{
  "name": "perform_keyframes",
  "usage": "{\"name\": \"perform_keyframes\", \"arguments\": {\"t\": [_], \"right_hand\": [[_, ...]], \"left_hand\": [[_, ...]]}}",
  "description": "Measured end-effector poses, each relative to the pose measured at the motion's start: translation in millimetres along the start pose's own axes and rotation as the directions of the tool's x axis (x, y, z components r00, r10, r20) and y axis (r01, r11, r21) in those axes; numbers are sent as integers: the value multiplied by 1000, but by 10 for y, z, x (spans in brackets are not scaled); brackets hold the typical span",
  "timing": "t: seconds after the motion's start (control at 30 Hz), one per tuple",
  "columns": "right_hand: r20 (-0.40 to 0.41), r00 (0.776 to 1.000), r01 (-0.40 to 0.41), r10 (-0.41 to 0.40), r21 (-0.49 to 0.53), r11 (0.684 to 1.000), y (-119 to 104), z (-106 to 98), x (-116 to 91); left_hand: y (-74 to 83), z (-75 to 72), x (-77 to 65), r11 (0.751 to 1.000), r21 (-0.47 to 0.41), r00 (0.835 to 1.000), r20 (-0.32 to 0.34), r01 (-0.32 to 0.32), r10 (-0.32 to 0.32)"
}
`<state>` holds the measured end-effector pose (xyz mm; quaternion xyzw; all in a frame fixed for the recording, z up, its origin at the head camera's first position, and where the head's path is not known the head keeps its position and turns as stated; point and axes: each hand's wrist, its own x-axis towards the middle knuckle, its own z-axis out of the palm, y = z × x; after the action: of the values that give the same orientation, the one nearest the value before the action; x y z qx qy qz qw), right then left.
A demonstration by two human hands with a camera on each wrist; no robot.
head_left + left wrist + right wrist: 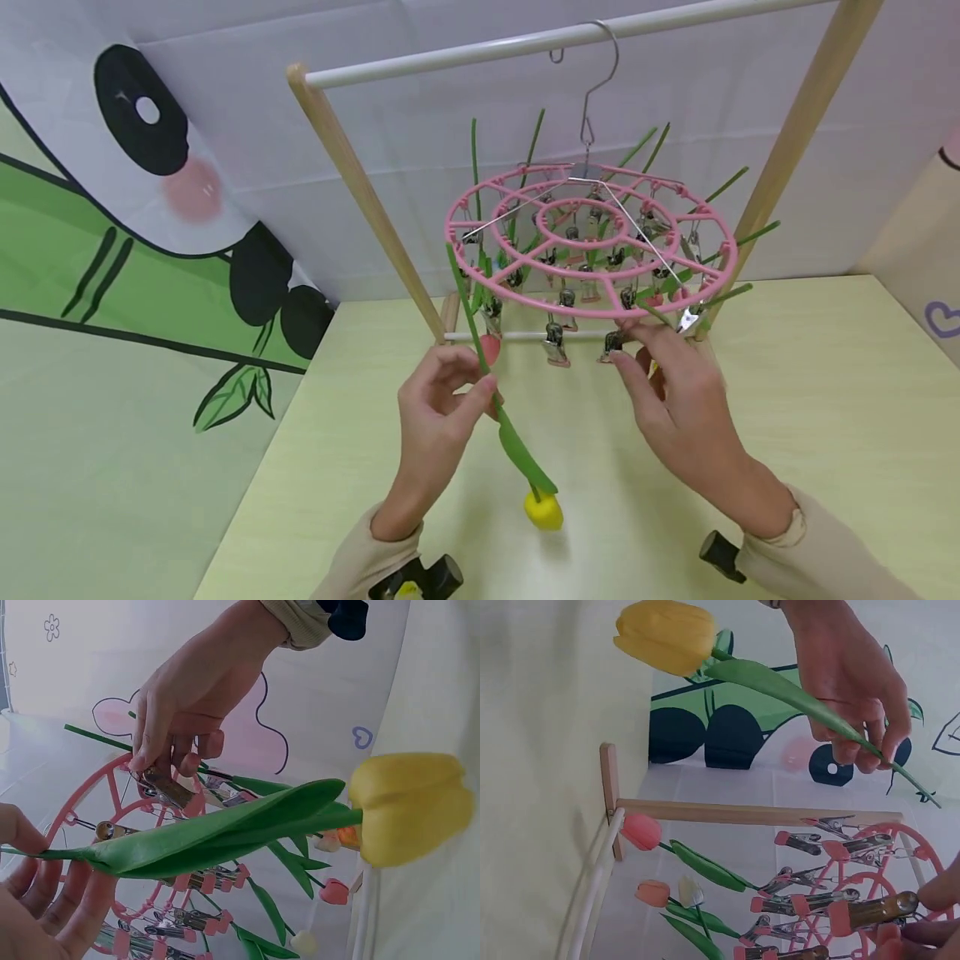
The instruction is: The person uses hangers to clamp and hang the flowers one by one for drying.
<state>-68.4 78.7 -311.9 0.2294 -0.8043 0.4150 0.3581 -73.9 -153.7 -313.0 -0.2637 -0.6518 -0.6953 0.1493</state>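
A yellow artificial tulip (pixel 543 510) hangs flower-down, its green stem pinched between the thumb and fingers of my left hand (pixel 438 417). In the right wrist view, the stem's thin end sticks out past those fingers. My right hand (pixel 678 400) pinches a metal clip (pixel 611 344) at the front of a pink round clip hanger (pixel 585 313). That clip has pink tips, clearest in the right wrist view, where the clip (pixel 877 909) shows between thumb and fingers. The tulip's flower is below and left of the right hand, apart from the clip.
The hanger's hook (pixel 611 62) goes over a white rod (pixel 450 57) between wooden posts (pixel 367 200). Several more tulips hang from clips around the ring, among them a pink tulip (pixel 641 831) and a white tulip (pixel 691 890). A pale table (pixel 360 517) lies below.
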Motion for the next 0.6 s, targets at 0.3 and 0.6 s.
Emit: {"name": "perform_keyframes", "arguments": {"t": [0.3, 0.6], "right_hand": [[175, 950, -284, 260, 129, 950, 37, -170, 119], [371, 815, -528, 444, 163, 833, 17, -320, 199]], "left_hand": [[88, 75, 35, 996, 82, 997, -71, 40, -34], [102, 78, 92, 994, 103, 992, -126, 29, -16]]}}
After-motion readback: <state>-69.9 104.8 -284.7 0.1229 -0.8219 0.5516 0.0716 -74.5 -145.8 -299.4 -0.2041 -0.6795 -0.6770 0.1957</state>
